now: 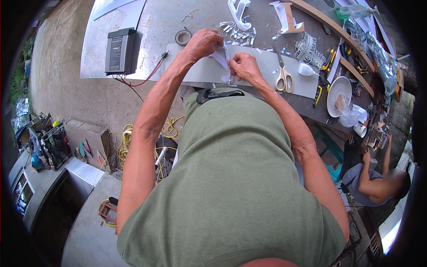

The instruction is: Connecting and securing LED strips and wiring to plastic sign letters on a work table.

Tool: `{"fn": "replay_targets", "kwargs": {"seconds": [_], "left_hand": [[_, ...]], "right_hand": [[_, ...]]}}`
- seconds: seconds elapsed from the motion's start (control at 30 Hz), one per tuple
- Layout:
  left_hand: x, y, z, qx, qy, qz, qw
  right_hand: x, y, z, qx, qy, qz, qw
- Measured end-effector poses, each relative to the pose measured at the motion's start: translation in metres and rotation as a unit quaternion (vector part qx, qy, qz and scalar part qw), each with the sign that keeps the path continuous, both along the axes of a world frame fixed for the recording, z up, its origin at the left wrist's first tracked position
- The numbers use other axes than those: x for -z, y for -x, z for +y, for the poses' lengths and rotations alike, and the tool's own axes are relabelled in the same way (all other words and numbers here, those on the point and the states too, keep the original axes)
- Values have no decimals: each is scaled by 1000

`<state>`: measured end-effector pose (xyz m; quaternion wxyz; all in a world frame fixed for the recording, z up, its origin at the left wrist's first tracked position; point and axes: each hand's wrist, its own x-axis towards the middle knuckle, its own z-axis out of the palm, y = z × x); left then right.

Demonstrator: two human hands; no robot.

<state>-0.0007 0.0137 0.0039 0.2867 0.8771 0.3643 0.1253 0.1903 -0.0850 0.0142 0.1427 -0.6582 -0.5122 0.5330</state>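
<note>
Sitting right between the hands is a thin white curved piece point(218, 60), over the near half of the grey sheet point(302, 83). I've got both arms reaching forward with elbows out. The left hand point(204, 43) is on the far side of the piece, wrist bent inward, fingers curled down at its upper end; the back of the hand hides the grip, so I can't tell how firmly it's pinching. The right hand point(245, 67) sits a bit closer to the body, thumb and fingertips pinching the piece's right edge.

Just past the hands I see a heap of small white modules point(242, 35) on the table point(164, 22), with a white letter shape point(239, 15) behind them. Tape roll point(178, 38) is just beside the left hand, cream-handled scissors point(284, 81) are off to the right, and a dark metal box point(119, 51) is way out left.
</note>
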Motion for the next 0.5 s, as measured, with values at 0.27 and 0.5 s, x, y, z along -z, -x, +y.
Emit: {"fn": "replay_targets", "kwargs": {"seconds": [0.27, 0.5], "left_hand": [[1, 0, -1, -5, -4, -3, 1000], [-3, -1, -1, -5, -6, 7, 1000]], "right_hand": [[9, -1, -2, 14, -29, 19, 999], [8, -2, -1, 15, -17, 22, 1000]]}}
